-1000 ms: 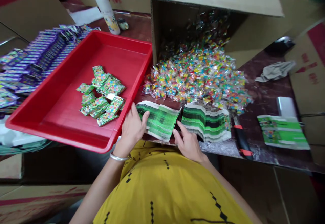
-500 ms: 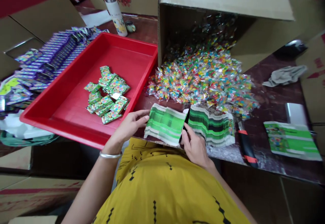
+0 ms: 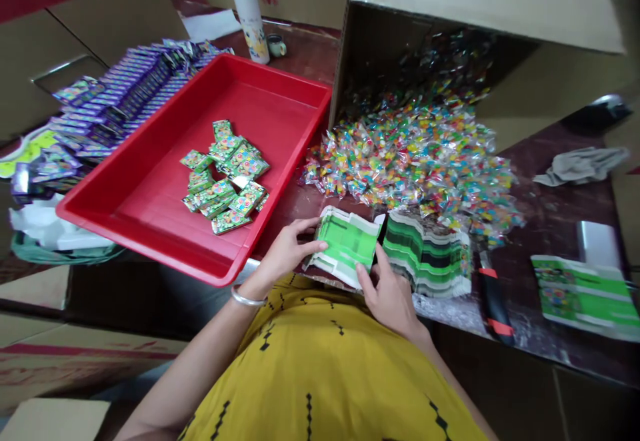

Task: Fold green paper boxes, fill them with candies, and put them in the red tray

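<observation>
My left hand (image 3: pixel 293 251) is at the left side of a stack of flat green-and-white folded cartons (image 3: pixel 349 238), its thumb resting on the top face and its fingers along the edge. At the opposite end, my right hand (image 3: pixel 390 288) grips the stack, thumb on the near side and fingers tucked behind. Just right of it stands a second row of green carton blanks (image 3: pixel 425 251), seen by their edges. Beyond both stacks lies a heap of small clear packets of colourful candy (image 3: pixel 415 154), spilling from a cardboard box (image 3: pixel 480 21) on its side.
A red tray (image 3: pixel 150 161) on the left holds several small filled green boxes (image 3: pixel 240 161). Purple packs (image 3: pixel 130 94) are piled beyond it. A utility knife (image 3: pixel 493 301), more flat cartons (image 3: pixel 583 294) and a grey cloth (image 3: pixel 583 164) lie right. A bottle (image 3: pixel 251 24) stands behind the tray.
The view has shifted, moving the scene slightly right. My left thumb has come onto the top of the green stack, which shows a flatter, more even face than before.
</observation>
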Demonstrator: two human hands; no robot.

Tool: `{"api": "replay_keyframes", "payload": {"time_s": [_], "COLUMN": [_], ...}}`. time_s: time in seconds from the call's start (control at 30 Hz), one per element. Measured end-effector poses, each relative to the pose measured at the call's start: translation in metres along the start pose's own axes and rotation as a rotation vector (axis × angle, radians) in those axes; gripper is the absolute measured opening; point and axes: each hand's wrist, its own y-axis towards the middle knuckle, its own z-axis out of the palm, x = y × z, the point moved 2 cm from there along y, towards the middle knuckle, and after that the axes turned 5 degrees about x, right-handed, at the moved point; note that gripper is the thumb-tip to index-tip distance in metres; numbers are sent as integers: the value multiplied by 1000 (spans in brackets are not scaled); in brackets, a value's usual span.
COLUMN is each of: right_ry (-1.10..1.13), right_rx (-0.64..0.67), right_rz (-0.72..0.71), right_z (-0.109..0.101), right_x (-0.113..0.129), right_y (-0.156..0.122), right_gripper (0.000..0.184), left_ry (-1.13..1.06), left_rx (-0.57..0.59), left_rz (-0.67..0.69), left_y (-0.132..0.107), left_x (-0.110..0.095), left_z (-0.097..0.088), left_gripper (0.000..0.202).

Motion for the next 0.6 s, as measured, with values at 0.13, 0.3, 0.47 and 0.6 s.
{"api": "replay_keyframes", "payload": {"time_s": [0.13, 0.3, 0.47, 0.6], "right_ry": [-137, -230, -225, -215], "right_rx": [-27, 10, 42, 29], "right_rz": [91, 180, 180, 170], "right_z": [-8, -21, -23, -22], "right_x": [-4, -11, -15, -14], "right_y": [-1, -2, -1, 1], "right_gripper": [62, 61, 65, 68], "left_ry": [78, 105, 155, 138], "left_rx": [-127, -283, -239, -231], "left_rz": [27, -63, -51, -18], "left_y": [3, 7, 7, 12], "left_x": [2, 4, 3, 4], "left_z": [19, 30, 29, 28], "left_gripper": [69, 93, 91, 91]}}
